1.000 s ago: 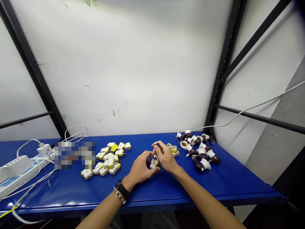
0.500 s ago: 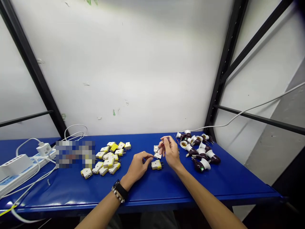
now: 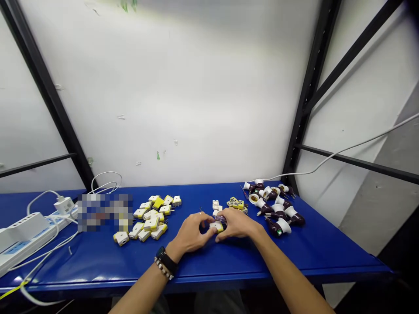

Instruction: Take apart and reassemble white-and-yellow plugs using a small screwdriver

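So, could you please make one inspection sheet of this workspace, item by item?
Surface: blue bench top, slightly glossy.
Job's things: white-and-yellow two-pin plug between the hands; small dark-handled screwdriver at it.
Clutter: plug pile; smaller plug pile; loose white plug parts; brown-and-white lamp holders.
Grippers: left hand holds the plug; right hand closes over it, its grip hard to tell.
Cables: white cords by the power strip; white cable rising rightward.
Surroundings: black shelf upright; white wall; blurred patch hides part of the bench.
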The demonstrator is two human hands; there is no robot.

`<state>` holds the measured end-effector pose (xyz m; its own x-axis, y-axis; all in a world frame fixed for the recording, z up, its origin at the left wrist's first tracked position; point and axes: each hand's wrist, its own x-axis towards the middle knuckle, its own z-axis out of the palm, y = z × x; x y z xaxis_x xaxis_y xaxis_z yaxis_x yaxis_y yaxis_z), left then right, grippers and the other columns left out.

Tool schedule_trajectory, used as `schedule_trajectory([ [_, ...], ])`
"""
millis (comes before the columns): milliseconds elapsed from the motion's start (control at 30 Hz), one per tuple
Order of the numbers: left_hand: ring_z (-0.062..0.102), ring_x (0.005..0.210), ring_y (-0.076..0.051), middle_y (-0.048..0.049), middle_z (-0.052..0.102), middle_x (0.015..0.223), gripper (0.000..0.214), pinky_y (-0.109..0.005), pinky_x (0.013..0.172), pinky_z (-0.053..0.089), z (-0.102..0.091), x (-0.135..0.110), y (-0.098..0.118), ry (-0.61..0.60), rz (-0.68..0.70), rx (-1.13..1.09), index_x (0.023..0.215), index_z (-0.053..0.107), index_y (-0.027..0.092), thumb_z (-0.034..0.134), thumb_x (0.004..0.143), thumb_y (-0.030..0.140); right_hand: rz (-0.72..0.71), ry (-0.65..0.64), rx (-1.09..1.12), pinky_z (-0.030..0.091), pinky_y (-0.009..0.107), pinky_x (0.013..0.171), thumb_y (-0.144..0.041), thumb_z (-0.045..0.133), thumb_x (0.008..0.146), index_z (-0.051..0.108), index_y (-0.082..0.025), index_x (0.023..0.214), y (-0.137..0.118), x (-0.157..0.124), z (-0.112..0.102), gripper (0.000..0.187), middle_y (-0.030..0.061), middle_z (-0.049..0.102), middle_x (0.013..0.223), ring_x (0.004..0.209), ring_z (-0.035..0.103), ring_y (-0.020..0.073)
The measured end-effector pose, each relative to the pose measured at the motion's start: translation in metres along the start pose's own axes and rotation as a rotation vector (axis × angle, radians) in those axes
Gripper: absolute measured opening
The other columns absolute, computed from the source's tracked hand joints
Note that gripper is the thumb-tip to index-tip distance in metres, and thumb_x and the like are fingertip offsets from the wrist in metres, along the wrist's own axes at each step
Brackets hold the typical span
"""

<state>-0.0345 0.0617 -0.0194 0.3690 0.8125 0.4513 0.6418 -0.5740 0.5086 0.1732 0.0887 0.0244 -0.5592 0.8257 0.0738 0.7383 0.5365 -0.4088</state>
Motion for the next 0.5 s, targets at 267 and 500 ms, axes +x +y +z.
schedule_trajectory([
  [267, 0.062, 0.074, -0.018, -0.0033, 0.07, 0.088, 0.018, -0.029, 0.071, 0.045, 0.001, -0.001, 0.01, -0.077, 0.021, -0.068, 0.103, 0.072, 0.022, 0.065, 0.091, 0.033, 0.056, -0.037, -0.043, 0.032, 0.025, 0.052, -0.048, 0.087, 0.055, 0.069, -0.02, 0.081, 0.005, -0.003, -0.005, 0.042, 0.0018, 0.066, 0.077, 0.067, 0.058, 0.0188],
  [500, 0.06, 0.081, -0.019, -0.0048, 0.063, 0.101, 0.017, -0.032, 0.08, 0.05, 0.007, -0.003, 0.017, -0.159, 0.076, -0.028, 0.114, 0.057, 0.021, 0.052, 0.098, 0.027, 0.022, -0.052, -0.056, 0.031, 0.024, 0.048, -0.042, 0.088, 0.052, 0.066, -0.021, 0.069, 0.007, -0.002, -0.006, 0.035, -0.0015, 0.063, 0.062, 0.058, 0.057, 0.0172],
])
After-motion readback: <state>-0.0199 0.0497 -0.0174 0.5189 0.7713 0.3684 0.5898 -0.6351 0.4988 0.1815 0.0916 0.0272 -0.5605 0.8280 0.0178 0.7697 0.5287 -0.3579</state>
